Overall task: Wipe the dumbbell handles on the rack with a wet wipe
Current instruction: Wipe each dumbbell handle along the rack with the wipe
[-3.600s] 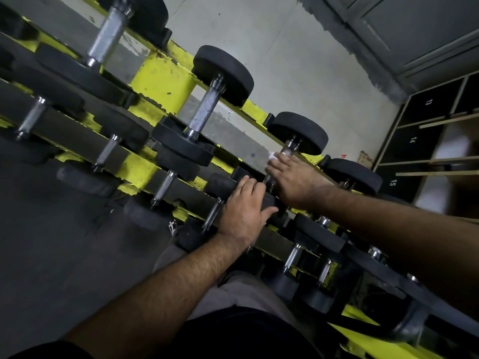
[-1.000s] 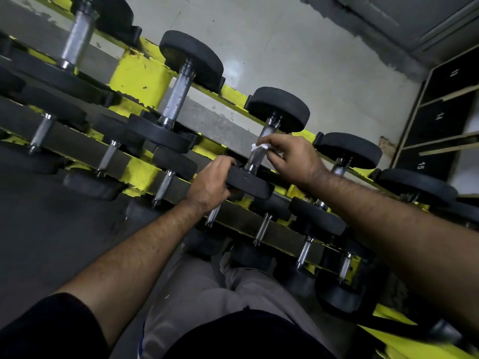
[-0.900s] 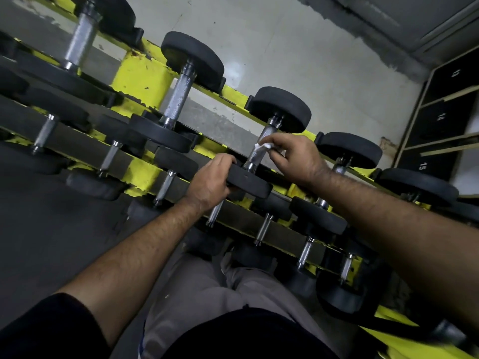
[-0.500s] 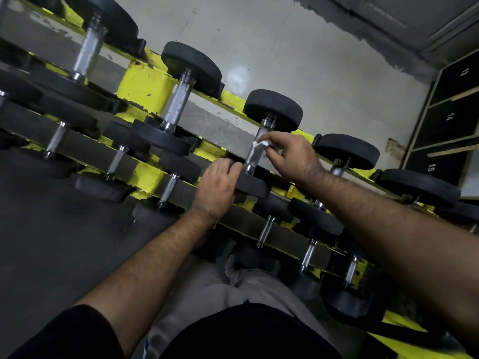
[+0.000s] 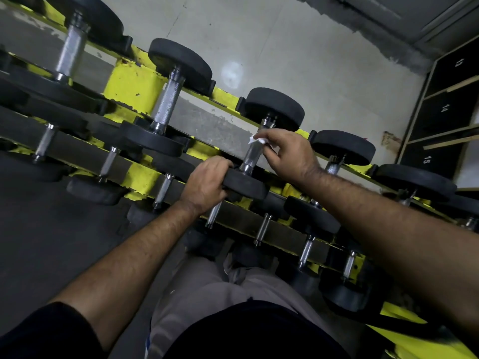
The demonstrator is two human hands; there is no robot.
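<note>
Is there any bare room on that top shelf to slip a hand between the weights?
Yes: a bare gap between the free dumbbell handle and the handle that the right hand wipes with the wet wipe. The lower row is crowded.

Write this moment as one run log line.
left hand: grips dumbbell head | right hand: presses wet wipe on handle | step: wiping
</note>
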